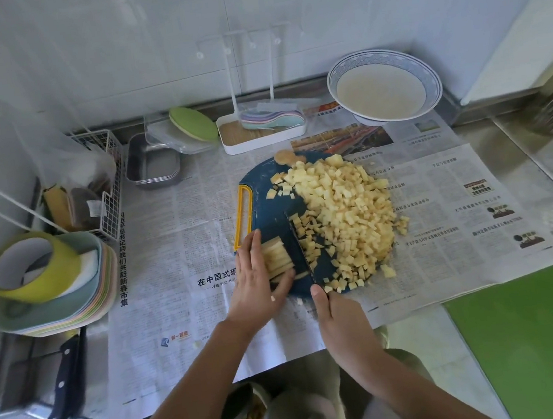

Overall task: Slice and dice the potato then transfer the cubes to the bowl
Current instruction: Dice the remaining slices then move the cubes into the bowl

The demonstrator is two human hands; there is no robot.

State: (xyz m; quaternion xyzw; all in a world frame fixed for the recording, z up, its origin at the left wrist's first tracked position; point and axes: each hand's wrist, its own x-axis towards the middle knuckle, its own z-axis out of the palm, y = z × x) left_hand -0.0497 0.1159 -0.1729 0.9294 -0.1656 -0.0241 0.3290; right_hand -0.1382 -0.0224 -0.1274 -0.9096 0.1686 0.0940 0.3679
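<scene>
Left hand lies flat on potato strips, right hand grips knife, beside newspaper headline "在中国式".

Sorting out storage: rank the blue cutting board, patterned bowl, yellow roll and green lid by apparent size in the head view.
1. Blue cutting board.
2-3. Patterned bowl and yellow roll: similar; the roll is blurred at the frame edge, so unranked.
4. Green lid.

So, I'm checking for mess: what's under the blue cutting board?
Newspaper, spread over the steel counter, shows around the cutting board; directly beneath it is hidden.
</scene>
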